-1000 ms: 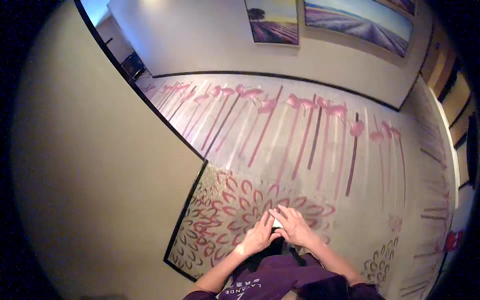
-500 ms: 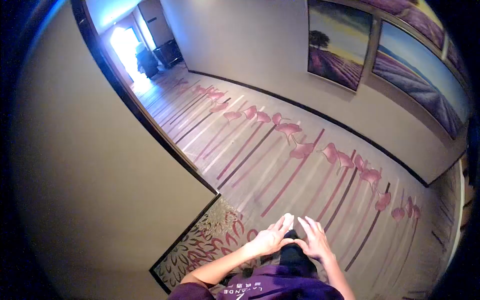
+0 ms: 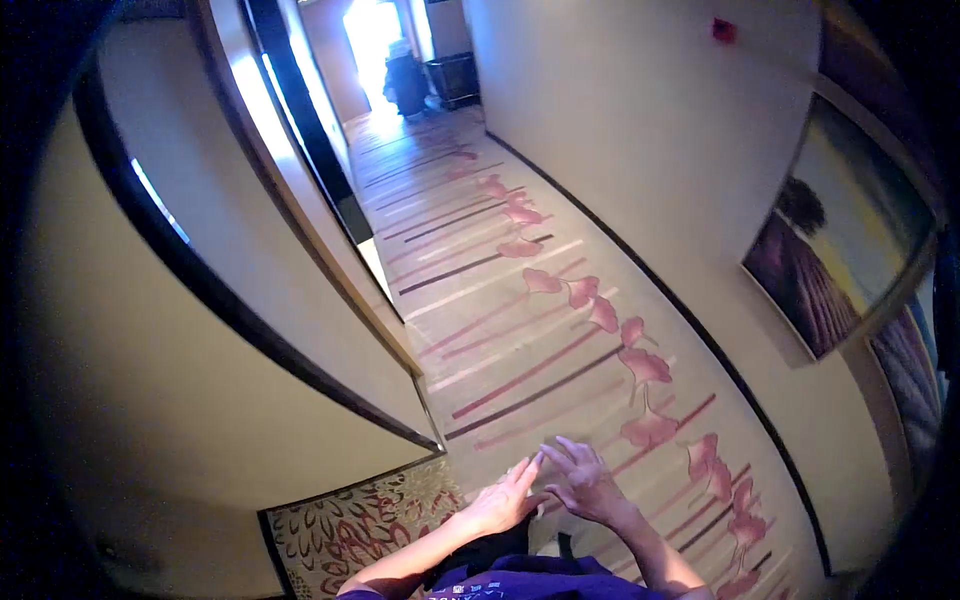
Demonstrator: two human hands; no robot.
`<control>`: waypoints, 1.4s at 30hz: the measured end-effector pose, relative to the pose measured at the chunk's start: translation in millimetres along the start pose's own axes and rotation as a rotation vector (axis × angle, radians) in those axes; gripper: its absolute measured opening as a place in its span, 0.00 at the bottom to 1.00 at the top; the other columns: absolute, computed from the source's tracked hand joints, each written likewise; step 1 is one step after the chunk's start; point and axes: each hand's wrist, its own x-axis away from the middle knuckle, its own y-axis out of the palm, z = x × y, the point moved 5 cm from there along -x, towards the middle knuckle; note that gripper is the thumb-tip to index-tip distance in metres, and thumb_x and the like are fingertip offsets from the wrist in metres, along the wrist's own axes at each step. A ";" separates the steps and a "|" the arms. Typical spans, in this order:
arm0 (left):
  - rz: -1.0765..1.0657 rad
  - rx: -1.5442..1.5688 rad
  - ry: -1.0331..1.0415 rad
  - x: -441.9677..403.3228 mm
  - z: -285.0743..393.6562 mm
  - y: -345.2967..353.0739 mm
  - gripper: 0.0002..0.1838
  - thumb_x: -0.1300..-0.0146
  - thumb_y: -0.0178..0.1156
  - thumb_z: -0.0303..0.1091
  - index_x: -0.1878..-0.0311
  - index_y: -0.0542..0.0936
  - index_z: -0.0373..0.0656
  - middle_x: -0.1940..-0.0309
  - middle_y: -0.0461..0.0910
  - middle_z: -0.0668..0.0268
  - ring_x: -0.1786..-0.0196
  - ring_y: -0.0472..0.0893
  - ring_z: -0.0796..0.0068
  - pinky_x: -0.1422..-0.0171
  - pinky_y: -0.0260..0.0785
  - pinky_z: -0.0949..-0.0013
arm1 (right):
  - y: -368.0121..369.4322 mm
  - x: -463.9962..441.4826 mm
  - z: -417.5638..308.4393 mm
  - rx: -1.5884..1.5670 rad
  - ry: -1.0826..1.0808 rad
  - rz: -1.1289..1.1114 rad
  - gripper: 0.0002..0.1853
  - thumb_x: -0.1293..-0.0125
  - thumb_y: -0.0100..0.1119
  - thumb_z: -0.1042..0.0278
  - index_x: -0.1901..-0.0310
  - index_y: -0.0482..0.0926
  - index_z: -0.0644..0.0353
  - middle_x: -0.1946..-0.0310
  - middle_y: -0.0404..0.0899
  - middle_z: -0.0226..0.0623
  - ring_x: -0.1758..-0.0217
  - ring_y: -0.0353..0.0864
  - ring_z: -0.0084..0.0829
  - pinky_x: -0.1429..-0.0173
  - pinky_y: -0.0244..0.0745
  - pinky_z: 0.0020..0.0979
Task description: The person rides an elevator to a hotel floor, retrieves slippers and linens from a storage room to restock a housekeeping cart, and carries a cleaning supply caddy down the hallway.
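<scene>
In front of my purple shirt [image 3: 560,582], both hands are raised over the patterned carpet. My left hand [image 3: 503,500] has its fingers stretched out and pointing up and to the right. Close against it is my right hand [image 3: 585,487], its fingers spread and its fingertips next to the left ones. I see nothing held in either hand. Whether the fingertips touch or just overlap in the view, I cannot tell.
A corridor carpet [image 3: 520,350] with pink leaf shapes runs ahead to a bright window [image 3: 375,45]. A dark cart-like shape [image 3: 405,82] and a black box-like piece [image 3: 455,80] stand there. Framed paintings [image 3: 840,230] hang right; a wall corner [image 3: 425,425] juts left.
The view has swung left, so the corridor's far end sits nearer the middle and more of the left-hand wall shows. My hands appear slightly left and closer together.
</scene>
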 end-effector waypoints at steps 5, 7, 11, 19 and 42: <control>0.057 0.032 -0.106 -118.1 -68.1 -45.0 0.42 0.27 0.61 0.45 0.19 0.52 0.39 0.25 0.62 0.42 0.27 0.68 0.39 0.28 0.70 0.49 | -8.4 -145.9 69.8 -0.073 -0.110 0.003 0.38 0.38 0.72 0.61 0.27 0.68 0.54 0.32 0.69 0.53 0.32 0.71 0.54 0.29 0.69 0.49; 0.090 0.005 -0.071 -175.5 -98.7 -69.8 0.42 0.29 0.61 0.42 0.20 0.53 0.37 0.26 0.62 0.41 0.27 0.69 0.38 0.29 0.70 0.49 | -4.5 -200.7 94.9 -0.091 -0.135 0.004 0.37 0.37 0.71 0.61 0.27 0.69 0.54 0.32 0.69 0.53 0.32 0.71 0.55 0.29 0.69 0.49; 0.195 -0.042 0.079 -285.6 -123.7 -132.2 0.40 0.32 0.61 0.37 0.24 0.56 0.29 0.27 0.61 0.36 0.29 0.69 0.35 0.28 0.69 0.48 | -32.9 -294.1 143.9 -0.108 -0.129 0.024 0.34 0.36 0.69 0.64 0.28 0.70 0.57 0.32 0.70 0.54 0.32 0.72 0.55 0.28 0.68 0.48; 0.142 0.056 0.105 -470.6 -178.8 -239.3 0.42 0.30 0.60 0.38 0.20 0.53 0.35 0.23 0.56 0.35 0.25 0.64 0.34 0.24 0.64 0.47 | -71.3 -476.6 265.6 -0.222 -0.031 0.175 0.36 0.40 0.73 0.65 0.30 0.71 0.63 0.34 0.72 0.54 0.33 0.73 0.54 0.29 0.69 0.47; 0.572 0.076 -0.445 -867.8 -536.9 -667.8 0.34 0.53 0.64 0.24 0.38 0.66 0.35 0.43 0.65 0.44 0.34 0.66 0.40 0.30 0.64 0.47 | -60.6 -1206.6 450.5 -0.315 -0.327 0.019 0.22 0.48 0.62 0.77 0.48 0.74 0.63 0.52 0.74 0.49 0.47 0.74 0.53 0.44 0.73 0.48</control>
